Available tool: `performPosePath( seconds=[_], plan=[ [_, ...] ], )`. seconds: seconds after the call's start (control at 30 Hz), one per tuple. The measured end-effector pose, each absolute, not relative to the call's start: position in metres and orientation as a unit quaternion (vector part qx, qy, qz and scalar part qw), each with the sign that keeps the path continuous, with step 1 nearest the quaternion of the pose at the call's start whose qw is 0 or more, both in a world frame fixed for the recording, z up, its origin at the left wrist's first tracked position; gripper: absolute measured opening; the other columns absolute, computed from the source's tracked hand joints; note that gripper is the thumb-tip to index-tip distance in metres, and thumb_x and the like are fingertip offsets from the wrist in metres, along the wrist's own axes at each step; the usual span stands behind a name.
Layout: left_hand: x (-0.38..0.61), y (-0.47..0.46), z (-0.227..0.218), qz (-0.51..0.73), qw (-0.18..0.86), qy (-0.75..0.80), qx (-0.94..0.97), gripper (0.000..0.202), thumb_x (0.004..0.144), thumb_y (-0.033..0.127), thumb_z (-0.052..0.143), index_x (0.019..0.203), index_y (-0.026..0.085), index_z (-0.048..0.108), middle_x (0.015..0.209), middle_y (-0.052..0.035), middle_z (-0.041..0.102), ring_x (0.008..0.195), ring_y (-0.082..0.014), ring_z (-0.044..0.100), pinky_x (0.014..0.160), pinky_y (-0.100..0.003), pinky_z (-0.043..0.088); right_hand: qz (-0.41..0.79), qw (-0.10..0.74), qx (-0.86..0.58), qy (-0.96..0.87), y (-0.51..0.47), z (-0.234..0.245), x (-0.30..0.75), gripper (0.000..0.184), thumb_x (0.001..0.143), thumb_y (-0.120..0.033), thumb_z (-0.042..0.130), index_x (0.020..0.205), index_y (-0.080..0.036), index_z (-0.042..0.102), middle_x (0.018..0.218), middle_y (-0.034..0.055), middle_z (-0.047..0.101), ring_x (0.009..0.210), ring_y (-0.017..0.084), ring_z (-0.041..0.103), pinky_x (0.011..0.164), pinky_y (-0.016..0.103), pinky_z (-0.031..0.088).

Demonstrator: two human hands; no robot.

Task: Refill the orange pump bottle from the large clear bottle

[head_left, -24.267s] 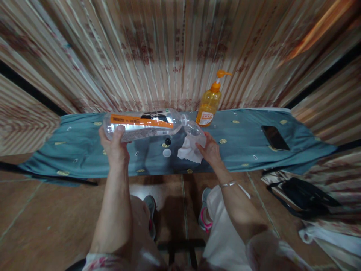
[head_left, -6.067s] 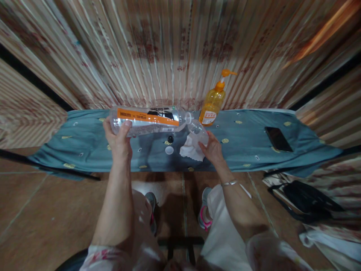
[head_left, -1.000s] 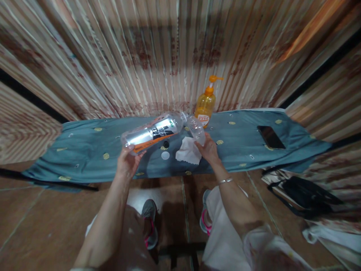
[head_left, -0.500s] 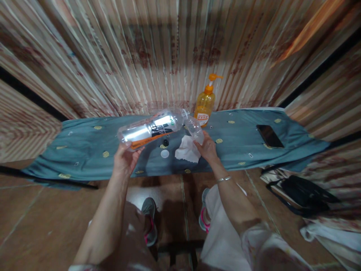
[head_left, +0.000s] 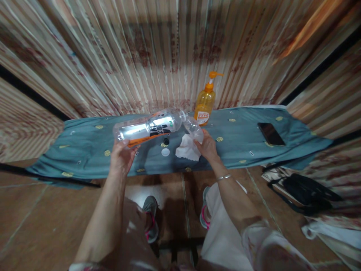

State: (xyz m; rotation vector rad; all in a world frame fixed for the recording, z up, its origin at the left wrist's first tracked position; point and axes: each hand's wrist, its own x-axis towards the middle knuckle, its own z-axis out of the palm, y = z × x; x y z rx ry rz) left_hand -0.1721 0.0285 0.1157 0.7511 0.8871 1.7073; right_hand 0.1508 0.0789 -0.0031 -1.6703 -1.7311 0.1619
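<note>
My left hand [head_left: 120,157] grips the base end of a large clear plastic bottle [head_left: 149,127] with an orange and black label, held almost level with its open neck pointing right. That neck meets the mouth of a small clear bottle [head_left: 194,128], which my right hand [head_left: 207,146] holds tilted. Under the small bottle a white tissue [head_left: 186,149] lies on the blue-grey cloth-covered board [head_left: 84,150]. A white cap [head_left: 165,152] and a small black cap [head_left: 166,141] rest on the cloth between my hands.
An orange pump bottle [head_left: 205,101] stands at the back by the striped curtain [head_left: 158,52]. A dark phone [head_left: 271,133] lies on the cloth to the right. A black bag [head_left: 306,194] sits on the tiled floor at right.
Since six seconds ago my left hand has slid to the big bottle's base and rolled it, so the silver side shows. Over the last second the bottle's rear end rose slightly.
</note>
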Motion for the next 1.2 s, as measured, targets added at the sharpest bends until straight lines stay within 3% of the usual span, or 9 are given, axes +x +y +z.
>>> performPosePath(
  seconds=[0.33, 0.77, 0.9, 1.2],
  plan=[
    [-0.176, 0.034, 0.119, 0.728, 0.5, 0.37, 0.289, 0.054, 0.055, 0.026, 0.086, 0.104, 0.026, 0.062, 0.094, -0.0014, 0.071, 0.086, -0.0186, 0.069, 0.065, -0.023, 0.054, 0.067, 0.368, -0.649, -0.662, 0.077, -0.002, 0.149, 0.06, 0.091, -0.037, 0.063, 0.142, -0.008, 0.051, 0.137, 0.0259, 0.067, 0.125, 0.037, 0.064, 0.108, 0.056, 0.054],
    [-0.17, 0.037, 0.128, 0.744, 0.496, 0.341, 0.29, 0.06, 0.05, 0.025, 0.087, 0.107, 0.026, 0.069, 0.099, -0.0028, 0.076, 0.081, -0.0175, 0.067, 0.067, -0.024, 0.053, 0.074, 0.349, -0.649, -0.672, 0.076, 0.002, 0.15, 0.06, 0.089, -0.033, 0.063, 0.141, -0.007, 0.049, 0.135, 0.027, 0.067, 0.126, 0.037, 0.064, 0.109, 0.055, 0.053],
    [-0.169, 0.036, 0.129, 0.74, 0.498, 0.336, 0.302, 0.053, 0.054, 0.025, 0.088, 0.104, 0.028, 0.07, 0.096, -0.0011, 0.076, 0.086, -0.0195, 0.068, 0.068, -0.026, 0.054, 0.072, 0.341, -0.653, -0.672, 0.076, 0.002, 0.151, 0.062, 0.09, -0.034, 0.065, 0.143, -0.005, 0.047, 0.134, 0.0281, 0.067, 0.127, 0.036, 0.065, 0.109, 0.054, 0.054],
    [-0.163, 0.037, 0.136, 0.76, 0.488, 0.338, 0.264, 0.043, 0.054, 0.021, 0.081, 0.095, 0.023, 0.072, 0.097, -0.0033, 0.076, 0.079, -0.0176, 0.067, 0.066, -0.025, 0.054, 0.069, 0.353, -0.654, -0.666, 0.076, -0.001, 0.149, 0.06, 0.09, -0.035, 0.063, 0.142, -0.008, 0.049, 0.135, 0.0272, 0.067, 0.125, 0.038, 0.065, 0.106, 0.057, 0.054]
  ],
)
